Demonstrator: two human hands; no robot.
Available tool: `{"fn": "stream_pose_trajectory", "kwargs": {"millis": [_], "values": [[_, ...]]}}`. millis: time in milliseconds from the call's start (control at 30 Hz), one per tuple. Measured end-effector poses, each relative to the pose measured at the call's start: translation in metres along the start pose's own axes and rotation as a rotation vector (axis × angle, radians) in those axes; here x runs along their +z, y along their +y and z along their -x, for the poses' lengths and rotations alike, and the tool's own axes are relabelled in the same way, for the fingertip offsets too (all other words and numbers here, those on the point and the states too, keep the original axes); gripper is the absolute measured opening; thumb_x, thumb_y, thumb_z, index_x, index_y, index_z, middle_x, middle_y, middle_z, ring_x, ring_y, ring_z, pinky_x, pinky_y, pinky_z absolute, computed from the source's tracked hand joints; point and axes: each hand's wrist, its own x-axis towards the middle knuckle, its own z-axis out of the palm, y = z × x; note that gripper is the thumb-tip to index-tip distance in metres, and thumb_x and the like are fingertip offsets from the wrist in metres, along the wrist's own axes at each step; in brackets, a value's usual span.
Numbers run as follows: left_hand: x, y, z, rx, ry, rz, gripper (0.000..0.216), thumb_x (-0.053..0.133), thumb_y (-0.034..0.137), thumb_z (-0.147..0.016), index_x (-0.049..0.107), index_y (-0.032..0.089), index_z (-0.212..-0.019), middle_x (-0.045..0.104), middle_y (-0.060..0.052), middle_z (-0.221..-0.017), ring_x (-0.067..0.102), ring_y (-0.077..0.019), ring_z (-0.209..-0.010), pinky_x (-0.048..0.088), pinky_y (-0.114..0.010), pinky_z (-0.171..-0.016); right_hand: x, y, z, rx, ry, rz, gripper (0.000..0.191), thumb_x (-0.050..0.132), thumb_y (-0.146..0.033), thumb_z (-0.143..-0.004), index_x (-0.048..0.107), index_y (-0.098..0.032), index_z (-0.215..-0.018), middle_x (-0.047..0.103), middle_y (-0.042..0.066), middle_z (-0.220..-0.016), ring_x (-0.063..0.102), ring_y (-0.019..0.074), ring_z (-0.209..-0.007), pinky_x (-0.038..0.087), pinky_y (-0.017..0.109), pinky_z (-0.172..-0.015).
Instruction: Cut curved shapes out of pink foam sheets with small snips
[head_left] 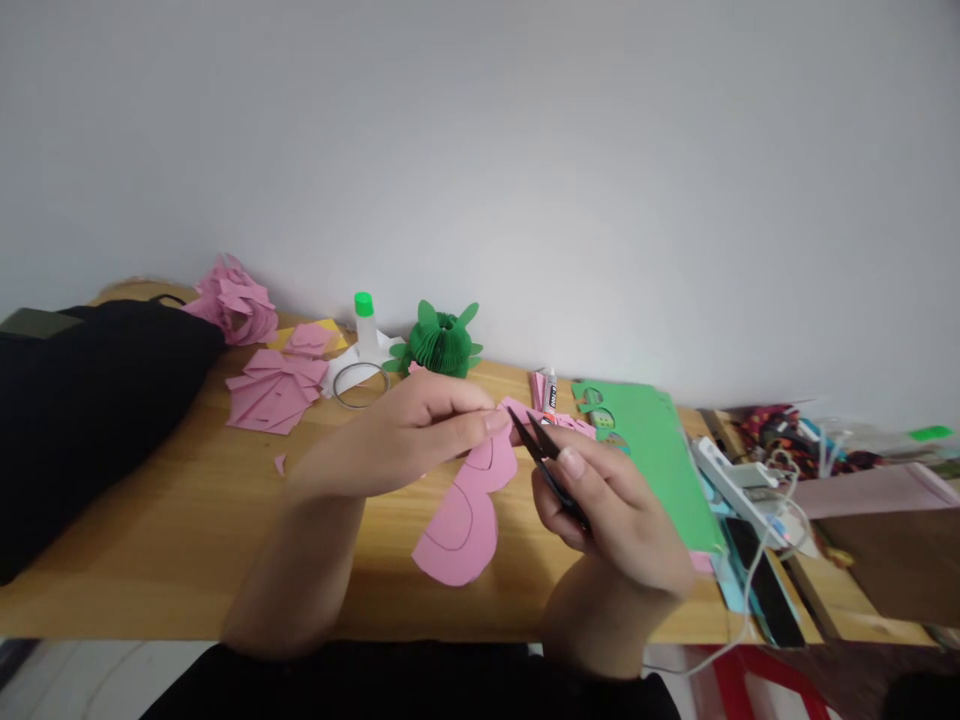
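Note:
My left hand (405, 435) pinches the upper edge of a pink paper cutout (465, 515) with pencil lines drawn on it, holding it just above the wooden table (187, 520). My right hand (607, 510) is closed around small black scissors (544, 455). The scissor blades point up and left and meet the pink paper near my left fingertips.
A black bag (82, 410) lies at the left. Pink paper pieces (270, 390), a glue bottle with a green cap (365, 330), a tape ring (361, 385) and a green paper ornament (439, 342) stand at the back. A green sheet (652, 450), a glue tube (550, 395), cables and clutter fill the right.

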Motion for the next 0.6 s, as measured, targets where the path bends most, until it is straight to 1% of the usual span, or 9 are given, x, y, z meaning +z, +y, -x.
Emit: {"fn": "stream_pose_trajectory", "kwargs": {"millis": [100,267,400,500,600], "values": [[-0.0011,0.0003,0.0010,0.006,-0.009,0.018,0.036,0.044,0.028,-0.093,0.040,0.019,-0.059,0.032,0.006,-0.055,0.031,-0.0088,-0.052,0.027,-0.023,-0.048,-0.0023,0.0003,0.0005,-0.017,-0.023,0.001,0.026,0.045,-0.035,-0.103,0.062,-0.017,-0.110,0.036,-0.011,-0.051,0.024,0.0052,-0.036,0.019,0.019,-0.033],[-0.0014,0.0027,0.0015,0.003,-0.024,0.033,0.037,0.045,0.028,-0.093,0.036,0.019,-0.058,0.032,0.006,-0.055,0.031,-0.0086,-0.052,0.028,-0.023,-0.048,-0.0031,0.0020,0.0024,0.017,-0.017,-0.021,0.026,0.046,-0.037,-0.103,0.062,-0.017,-0.112,0.034,-0.011,-0.052,0.025,0.0055,-0.036,0.018,0.019,-0.033],[-0.0012,0.0045,0.0006,-0.006,-0.068,0.053,0.035,0.045,0.028,-0.093,0.040,0.018,-0.060,0.032,0.006,-0.057,0.031,-0.0085,-0.053,0.028,-0.022,-0.048,-0.0030,0.0020,0.0026,0.031,-0.025,-0.014,0.027,0.046,-0.039,-0.102,0.062,-0.017,-0.108,0.033,-0.011,-0.052,0.025,0.0055,-0.036,0.018,0.019,-0.033],[-0.0011,0.0057,-0.0005,-0.007,-0.101,0.070,0.035,0.046,0.027,-0.092,0.037,0.019,-0.059,0.031,0.006,-0.056,0.031,-0.0085,-0.053,0.027,-0.022,-0.048,-0.0029,0.0014,0.0019,0.073,-0.040,0.013,0.031,0.045,-0.042,-0.102,0.061,-0.016,-0.104,0.032,-0.011,-0.049,0.023,0.0060,-0.036,0.018,0.020,-0.033],[-0.0011,0.0058,-0.0016,-0.008,-0.118,0.069,0.035,0.046,0.026,-0.090,0.034,0.019,-0.058,0.031,0.006,-0.057,0.032,-0.0084,-0.053,0.026,-0.023,-0.048,-0.0034,0.0010,0.0008,0.098,-0.047,0.033,0.030,0.045,-0.043,-0.102,0.059,-0.016,-0.099,0.034,-0.011,-0.048,0.023,0.0060,-0.036,0.018,0.020,-0.033]]}}
